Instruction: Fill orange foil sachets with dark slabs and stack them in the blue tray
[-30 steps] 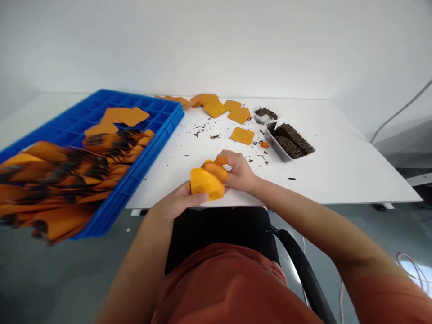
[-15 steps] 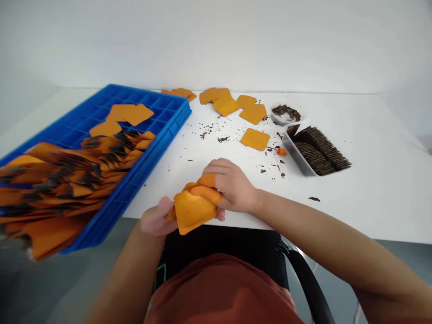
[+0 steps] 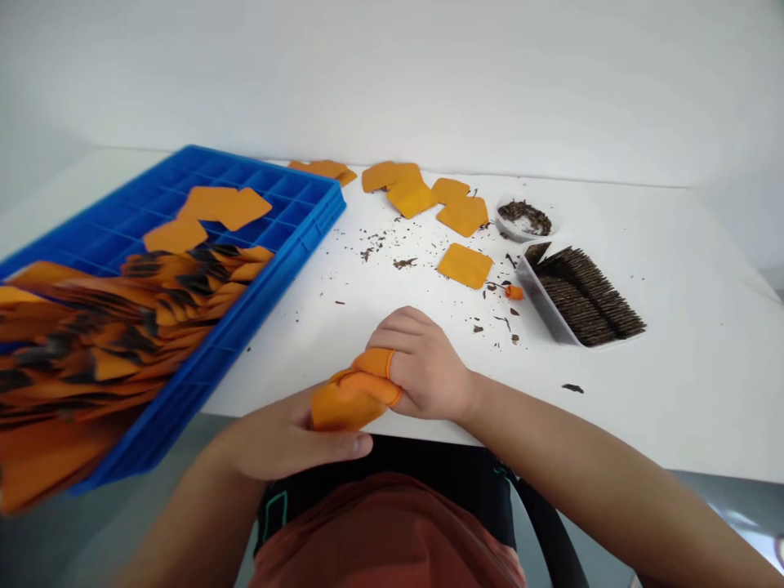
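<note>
Fingers [image 3: 373, 361] of right hand [image 3: 432, 371] clamped on orange sheet [image 3: 336, 408], at near edge of counter [image 3: 649, 400]. Left hand [image 3: 269, 441] turned since half a second back: thumb below sheet, remaining grip hidden, can't tell. Less sheet face showing; shaping looks unfinished.

I see one thin, matte orange sheet [image 3: 343, 410], curved rather than flat, with its broad face turned partly up toward my camera. It sits tilted at the near edge of the table [image 3: 686, 408], its left end in the left hand [image 3: 285, 433], whose thumb runs along below it. The right hand [image 3: 422, 363] grips its upper right part. The hands cover much of it, so I can't quite tell whether it's rolled or just folded.
</note>
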{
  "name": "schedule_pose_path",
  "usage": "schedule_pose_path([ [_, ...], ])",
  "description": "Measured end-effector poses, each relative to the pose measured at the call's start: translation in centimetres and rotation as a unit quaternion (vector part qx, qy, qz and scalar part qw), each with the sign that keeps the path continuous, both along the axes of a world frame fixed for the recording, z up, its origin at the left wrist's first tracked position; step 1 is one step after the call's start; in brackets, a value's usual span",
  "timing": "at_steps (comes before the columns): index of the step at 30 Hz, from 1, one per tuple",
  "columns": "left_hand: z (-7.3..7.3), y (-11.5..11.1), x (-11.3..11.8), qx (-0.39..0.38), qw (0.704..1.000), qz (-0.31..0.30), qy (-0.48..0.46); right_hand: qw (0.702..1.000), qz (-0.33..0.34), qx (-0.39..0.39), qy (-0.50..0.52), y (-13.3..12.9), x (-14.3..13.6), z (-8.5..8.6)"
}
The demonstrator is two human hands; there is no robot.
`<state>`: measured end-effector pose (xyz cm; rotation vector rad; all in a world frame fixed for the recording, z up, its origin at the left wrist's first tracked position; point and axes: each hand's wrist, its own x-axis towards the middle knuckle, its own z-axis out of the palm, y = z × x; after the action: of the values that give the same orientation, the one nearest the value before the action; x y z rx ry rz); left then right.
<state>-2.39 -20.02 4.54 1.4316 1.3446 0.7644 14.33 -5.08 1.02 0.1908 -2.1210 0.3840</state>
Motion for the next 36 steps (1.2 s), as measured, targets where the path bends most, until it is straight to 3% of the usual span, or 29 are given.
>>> schedule_pose_path([
  [3,1.4,-0.3,1.0,0.001,0.995,0.080,0.065,1.000,-0.025,0.016,0.000,0.0,0.1,0.3],
  [6,2.0,-0.4,1.3,0.069,0.969,0.177,0.155,0.997,-0.068,0.018,-0.019,-0.1,0.3,0.6],
  [15,2.4,-0.2,2.1,0.115,0.930,0.215,0.274,0.995,-0.094,-0.037,-0.022,-0.5,0.4,0.8],
  [17,2.4,-0.2,2.1,0.126,0.926,0.232,0.270,0.993,-0.082,-0.082,-0.018,-0.5,0.4,0.8],
  [20,2.6,-0.2,1.9,0.156,0.912,0.279,0.257,0.977,-0.038,-0.209,0.022,-0.5,0.3,0.7],
  [23,2.9,0.3,1.6,0.206,0.903,0.324,0.192,0.933,0.013,-0.359,0.016,-0.3,0.2,0.7],
  [27,3.1,1.4,0.7,0.192,0.932,0.307,0.006,0.861,0.072,-0.501,-0.052,0.3,0.1,0.8],
  [31,3.1,1.9,-0.3,0.116,0.956,0.264,0.048,0.841,0.086,-0.528,-0.078,0.7,-0.2,1.0],
  [36,2.5,2.1,0.1,0.167,0.945,0.282,0.020,0.847,0.033,-0.525,-0.082,0.6,-0.6,0.2],
])
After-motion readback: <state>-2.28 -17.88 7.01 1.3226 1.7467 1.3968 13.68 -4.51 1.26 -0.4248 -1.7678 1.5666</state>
